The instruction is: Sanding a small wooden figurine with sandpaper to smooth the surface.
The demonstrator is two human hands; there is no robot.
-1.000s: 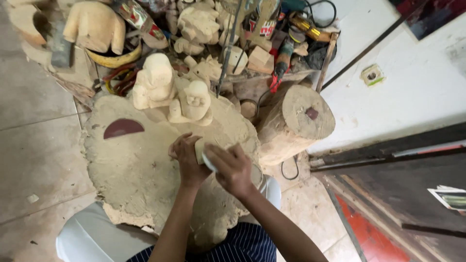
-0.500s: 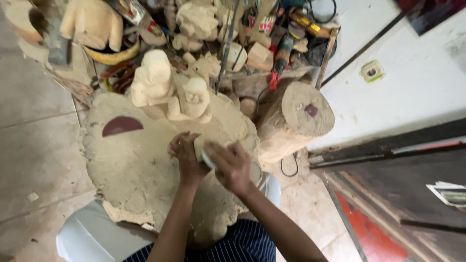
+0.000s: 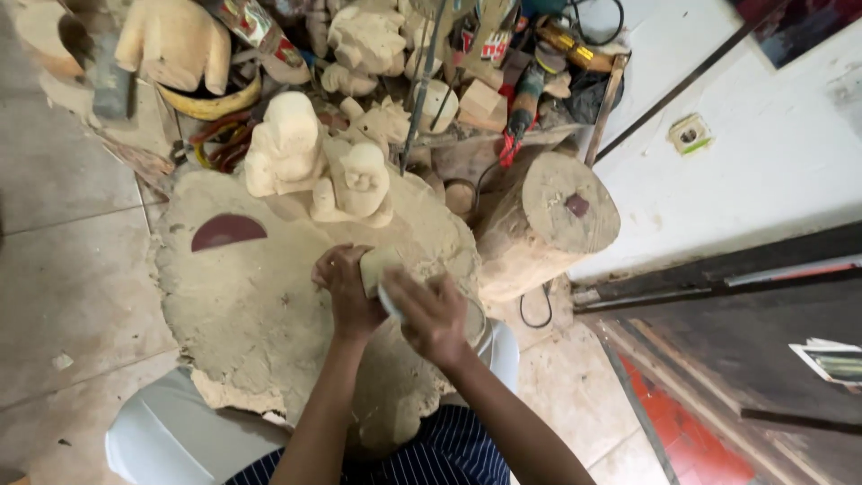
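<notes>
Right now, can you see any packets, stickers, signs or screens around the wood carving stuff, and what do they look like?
Printed can or tube: top left among the carvings, lying tilted, red, white and dark.
Red-and-white label: top middle in the tool pile, small.
Wall socket plate: on the white wall at right, squarish, pale with a green edge.
Printed paper: right edge, on the dark surface, white and green.
No screens.

Small pale wooden block (image 3: 375, 267), upright, pinched between both hands

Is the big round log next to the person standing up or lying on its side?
Tipped. The log leans over, its flat cut end facing up and right, beside the dusty wooden slab.
</notes>
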